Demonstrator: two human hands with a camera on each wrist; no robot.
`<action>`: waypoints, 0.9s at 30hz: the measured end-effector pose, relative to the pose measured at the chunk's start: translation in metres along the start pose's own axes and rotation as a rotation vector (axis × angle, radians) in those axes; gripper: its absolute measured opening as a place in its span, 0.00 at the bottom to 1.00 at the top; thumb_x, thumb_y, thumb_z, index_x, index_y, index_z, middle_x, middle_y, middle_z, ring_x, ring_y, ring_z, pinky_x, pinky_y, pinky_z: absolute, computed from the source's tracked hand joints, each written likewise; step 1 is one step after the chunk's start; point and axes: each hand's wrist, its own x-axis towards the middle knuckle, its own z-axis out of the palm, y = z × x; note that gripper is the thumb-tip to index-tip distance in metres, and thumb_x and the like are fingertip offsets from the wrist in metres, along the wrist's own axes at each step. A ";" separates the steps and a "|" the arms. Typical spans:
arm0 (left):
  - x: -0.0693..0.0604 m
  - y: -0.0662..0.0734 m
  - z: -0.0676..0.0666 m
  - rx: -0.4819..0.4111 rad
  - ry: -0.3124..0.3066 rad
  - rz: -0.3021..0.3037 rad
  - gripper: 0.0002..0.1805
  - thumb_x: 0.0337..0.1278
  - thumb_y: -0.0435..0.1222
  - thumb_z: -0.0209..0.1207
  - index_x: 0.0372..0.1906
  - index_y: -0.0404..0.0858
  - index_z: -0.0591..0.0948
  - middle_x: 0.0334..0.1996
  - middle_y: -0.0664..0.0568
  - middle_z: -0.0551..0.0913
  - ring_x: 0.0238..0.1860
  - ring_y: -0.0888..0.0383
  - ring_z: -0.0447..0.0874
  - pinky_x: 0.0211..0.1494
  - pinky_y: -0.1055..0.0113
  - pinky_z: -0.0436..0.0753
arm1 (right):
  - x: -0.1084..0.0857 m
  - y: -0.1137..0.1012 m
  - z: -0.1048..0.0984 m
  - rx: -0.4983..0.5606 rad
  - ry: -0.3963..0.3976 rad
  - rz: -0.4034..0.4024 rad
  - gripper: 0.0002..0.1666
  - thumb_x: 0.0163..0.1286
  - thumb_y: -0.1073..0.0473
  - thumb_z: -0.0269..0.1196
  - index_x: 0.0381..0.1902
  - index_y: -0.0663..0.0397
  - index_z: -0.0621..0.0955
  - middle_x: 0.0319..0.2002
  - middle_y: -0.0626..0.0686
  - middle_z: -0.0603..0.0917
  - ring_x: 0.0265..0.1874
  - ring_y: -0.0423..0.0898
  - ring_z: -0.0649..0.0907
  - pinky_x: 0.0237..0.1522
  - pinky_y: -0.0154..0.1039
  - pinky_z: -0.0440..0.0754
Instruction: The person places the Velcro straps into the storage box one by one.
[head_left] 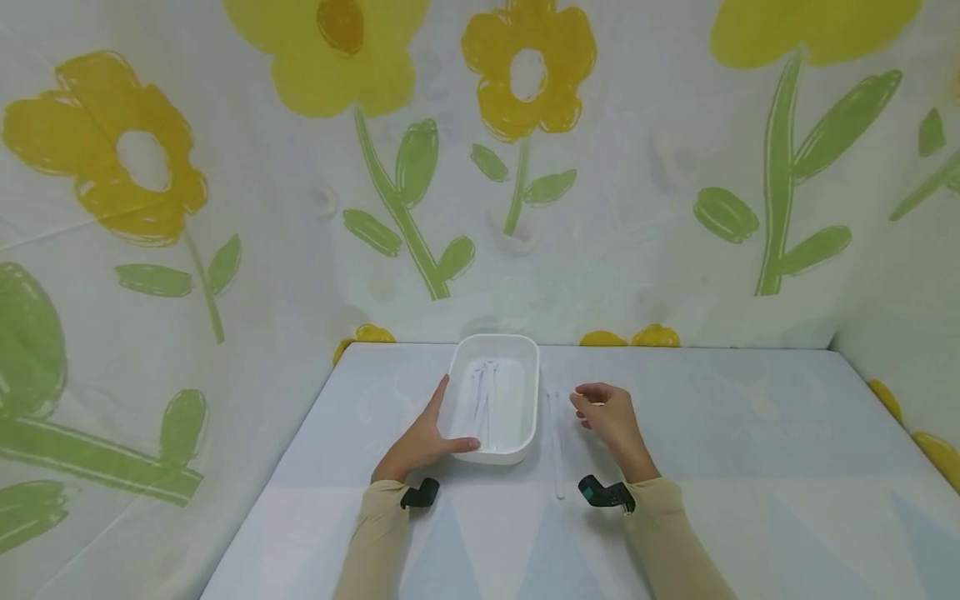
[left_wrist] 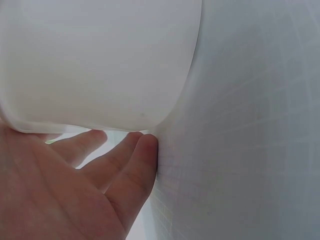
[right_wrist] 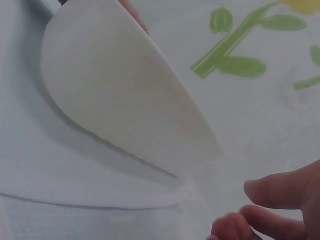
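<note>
A white rectangular container (head_left: pixel 527 400) with rounded corners sits on the table. Several thin, pale sticks (head_left: pixel 483 396) lie lengthwise in it; their exact kind is too faint to tell. My left hand (head_left: pixel 420 442) grips its near left corner, the thumb over the near rim and the fingers along the left wall. In the left wrist view, the fingertips (left_wrist: pixel 146 145) touch the outer wall low down. One long pale stick (head_left: pixel 556 446) lies on the table to the container's right. Beside that stick is my right hand (head_left: pixel 611 417), fingers loosely bent, thumb and fingertips apart, holding nothing.
The pale table (head_left: pixel 750 417) has light blue triangles on its near part. Behind and at both sides hangs a white cloth (head_left: pixel 615 250) printed with yellow flowers. Each wrist carries a small black camera (head_left: pixel 606 493).
</note>
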 end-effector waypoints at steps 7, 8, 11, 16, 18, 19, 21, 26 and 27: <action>-0.001 -0.001 -0.001 0.005 -0.001 0.002 0.75 0.40 0.56 0.80 0.85 0.57 0.39 0.86 0.48 0.46 0.81 0.43 0.55 0.81 0.35 0.58 | 0.001 0.004 0.000 -0.078 -0.014 -0.018 0.22 0.74 0.53 0.65 0.59 0.62 0.82 0.48 0.62 0.85 0.35 0.48 0.83 0.38 0.34 0.85; 0.000 -0.001 -0.001 0.007 -0.001 0.001 0.75 0.40 0.57 0.80 0.85 0.57 0.38 0.86 0.48 0.46 0.81 0.42 0.55 0.81 0.35 0.58 | 0.001 0.005 0.000 -0.095 -0.021 -0.020 0.23 0.73 0.53 0.65 0.59 0.62 0.82 0.48 0.62 0.85 0.35 0.47 0.83 0.37 0.34 0.84; 0.000 -0.001 -0.001 0.018 0.003 -0.008 0.74 0.40 0.57 0.80 0.85 0.57 0.39 0.86 0.48 0.46 0.81 0.42 0.56 0.80 0.34 0.59 | 0.002 0.007 0.001 -0.143 -0.034 -0.024 0.24 0.72 0.53 0.67 0.60 0.63 0.81 0.48 0.62 0.84 0.35 0.48 0.83 0.35 0.34 0.84; 0.001 -0.001 0.001 0.015 0.005 -0.007 0.75 0.39 0.57 0.80 0.85 0.58 0.39 0.86 0.48 0.46 0.81 0.42 0.56 0.80 0.34 0.59 | 0.000 0.008 0.003 -0.228 -0.049 -0.012 0.26 0.70 0.53 0.68 0.60 0.64 0.81 0.48 0.63 0.84 0.37 0.50 0.83 0.37 0.37 0.85; 0.000 0.000 0.001 0.013 0.004 -0.008 0.74 0.39 0.58 0.80 0.85 0.58 0.39 0.86 0.49 0.46 0.82 0.42 0.55 0.80 0.34 0.58 | 0.000 0.009 0.003 -0.259 -0.060 -0.012 0.26 0.70 0.54 0.69 0.59 0.65 0.80 0.48 0.63 0.84 0.38 0.50 0.83 0.39 0.39 0.86; 0.000 0.000 0.001 0.009 0.002 -0.011 0.74 0.39 0.58 0.80 0.85 0.58 0.39 0.86 0.49 0.45 0.82 0.42 0.54 0.80 0.34 0.57 | 0.000 0.010 0.004 -0.273 -0.065 -0.010 0.27 0.69 0.54 0.70 0.59 0.65 0.80 0.48 0.63 0.84 0.39 0.51 0.83 0.41 0.40 0.86; 0.000 0.001 0.001 0.011 0.001 -0.014 0.74 0.40 0.58 0.80 0.85 0.58 0.39 0.86 0.49 0.45 0.82 0.42 0.54 0.80 0.34 0.57 | 0.000 0.010 0.004 -0.297 -0.078 -0.014 0.27 0.68 0.54 0.70 0.59 0.66 0.80 0.48 0.63 0.85 0.40 0.52 0.83 0.45 0.43 0.87; -0.001 0.001 0.000 0.008 0.010 -0.005 0.74 0.40 0.56 0.80 0.85 0.58 0.39 0.86 0.49 0.46 0.82 0.42 0.55 0.81 0.35 0.58 | 0.000 0.009 0.007 -0.325 -0.093 -0.036 0.29 0.66 0.55 0.72 0.59 0.67 0.81 0.46 0.63 0.86 0.40 0.53 0.83 0.48 0.47 0.86; -0.001 0.001 0.000 0.010 0.011 -0.006 0.74 0.40 0.56 0.80 0.85 0.58 0.39 0.86 0.49 0.46 0.81 0.43 0.56 0.80 0.35 0.58 | 0.001 0.009 0.008 -0.330 -0.094 -0.045 0.29 0.65 0.55 0.72 0.59 0.67 0.81 0.45 0.62 0.86 0.39 0.53 0.83 0.47 0.47 0.86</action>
